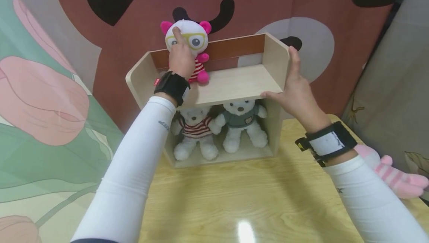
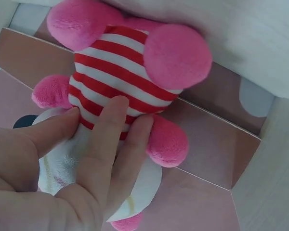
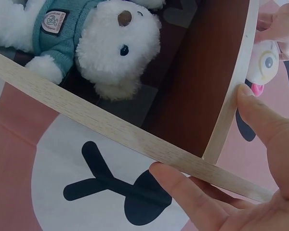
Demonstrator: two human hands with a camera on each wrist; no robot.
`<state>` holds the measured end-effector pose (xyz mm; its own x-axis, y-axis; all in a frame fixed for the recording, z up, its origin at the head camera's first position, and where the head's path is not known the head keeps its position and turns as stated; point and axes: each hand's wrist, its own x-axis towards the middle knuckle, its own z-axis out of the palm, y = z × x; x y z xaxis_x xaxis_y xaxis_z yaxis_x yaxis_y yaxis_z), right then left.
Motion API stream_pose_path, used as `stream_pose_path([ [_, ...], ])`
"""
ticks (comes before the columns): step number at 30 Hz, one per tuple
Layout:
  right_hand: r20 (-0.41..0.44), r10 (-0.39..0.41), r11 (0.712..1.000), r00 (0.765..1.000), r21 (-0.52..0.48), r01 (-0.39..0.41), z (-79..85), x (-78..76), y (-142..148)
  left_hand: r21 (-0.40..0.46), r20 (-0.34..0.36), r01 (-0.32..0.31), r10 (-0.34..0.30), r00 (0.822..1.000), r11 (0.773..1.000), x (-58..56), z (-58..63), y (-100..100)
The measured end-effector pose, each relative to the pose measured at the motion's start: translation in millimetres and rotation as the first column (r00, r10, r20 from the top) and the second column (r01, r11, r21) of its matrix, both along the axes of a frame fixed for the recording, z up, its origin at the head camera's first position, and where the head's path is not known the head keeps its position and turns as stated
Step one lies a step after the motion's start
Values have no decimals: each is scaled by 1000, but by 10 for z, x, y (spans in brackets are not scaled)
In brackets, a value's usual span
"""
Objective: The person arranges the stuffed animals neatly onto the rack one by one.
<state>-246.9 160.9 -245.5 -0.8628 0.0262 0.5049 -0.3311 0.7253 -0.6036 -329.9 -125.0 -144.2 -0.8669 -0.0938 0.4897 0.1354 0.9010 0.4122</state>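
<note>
Apparently soft and light, the plush toy with a round white head, hot-pink ears and limbs, printed yellow glasses and a red-and-white striped body (image 2: 127, 70) is at the left end of the upper tier of a pale, wood-look two-level shelf unit (image 1: 234, 85). The left hand (image 1: 182, 57) holds it from the front: thumb at one side of the body, two fingers over the stripes and by the opposite arm, with one finger stretched up across the face. Whether the toy's underside bears on the board cannot be told. Its stuffing should give under a light squeeze, and the short-pile cloth is unlikely to slip or break; the torso just below the head looks the surest place to hold, since the stubby limbs would probably flop. The right hand (image 1: 296, 90) is spread wide around the unit's right front corner, thumb against the upper board's front edge, fingers along the side panel's outer face, holding no toy. The unit looks stiff and could perhaps slide if pushed, so bracing that corner makes sense. Below sit a white bear in a striped top (image 1: 197, 131) and a white bear in a grey-green sweater (image 1: 241, 120).
</note>
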Motion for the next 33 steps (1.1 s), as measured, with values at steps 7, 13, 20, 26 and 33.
stream_pose_path([
  [7, 6, 9, 1000, 1000, 3, -9, 15, 2, 15, -12, 30, -13, 13, 999, 1000, 57, 30, -11],
  [13, -15, 3, 1000, 1000, 4, -3, 11, -9, 27, 0, 88, -8, 8, 996, 1000, 86, 38, 19],
  [20, -12, 14, 1000, 1000, -1, -14, -26, -18, 5, -17, 103, -37, 39, 994, 999, 82, 16, -16],
  [26, -5, 3, 1000, 1000, 13, -3, -23, -18, 18, -22, 64, -60, 61, 996, 998, 101, 18, -14],
  [33, 1, 9, 1000, 1000, 5, -9, 4, -19, 29, -28, 63, -86, 87, 994, 996, 131, 55, 27],
])
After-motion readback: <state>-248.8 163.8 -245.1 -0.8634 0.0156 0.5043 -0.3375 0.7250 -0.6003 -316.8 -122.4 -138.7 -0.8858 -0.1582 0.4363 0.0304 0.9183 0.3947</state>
